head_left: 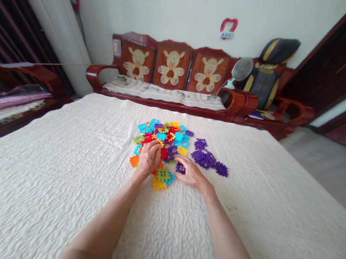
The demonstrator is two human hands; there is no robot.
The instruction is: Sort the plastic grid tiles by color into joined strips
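A pile of interlocking plastic puzzle tiles in several colours lies on the pale quilted cover. My left hand (150,157) rests over the left side of this pile, fingers bent and somewhat apart, beside a red tile (164,153). What lies beneath its palm is hidden. At the pile's right edge, my right hand (191,174) has a purple grid tile (180,168) between thumb and fingers. Below the left hand's fingers lie a green grid tile (163,174) and a yellow tile (159,184). A separate group of purple tiles (206,159) lies right of the pile.
The quilted cover (73,155) spreads over the wide surface around the tiles. Behind it stands a wooden sofa (168,99) with bear-pattern cushions (172,65). A small fan (242,69) and a black-and-yellow padded seat (264,82) are at the back right.
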